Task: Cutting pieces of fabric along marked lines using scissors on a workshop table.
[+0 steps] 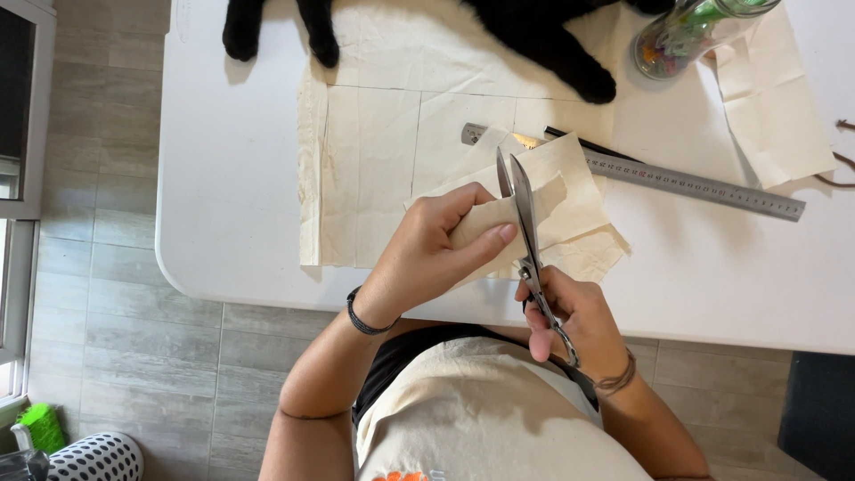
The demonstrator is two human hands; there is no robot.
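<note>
My left hand [436,245] pinches a folded piece of cream fabric [557,200] above the near edge of a white table [223,178]. My right hand [570,316] grips the handles of metal scissors [525,223], whose blades point away from me and sit against the fabric, nearly closed. A larger cream cloth [374,151] with drawn pencil lines lies flat on the table beyond my hands. A steel ruler [695,185] lies at a slant to the right, partly under the held fabric.
A black cat's legs and paws [543,44] rest on the cloth at the table's far edge. A glass jar [686,36] with colourful bits stands at far right, beside another cream fabric scrap [775,98]. Grey tiled floor lies left.
</note>
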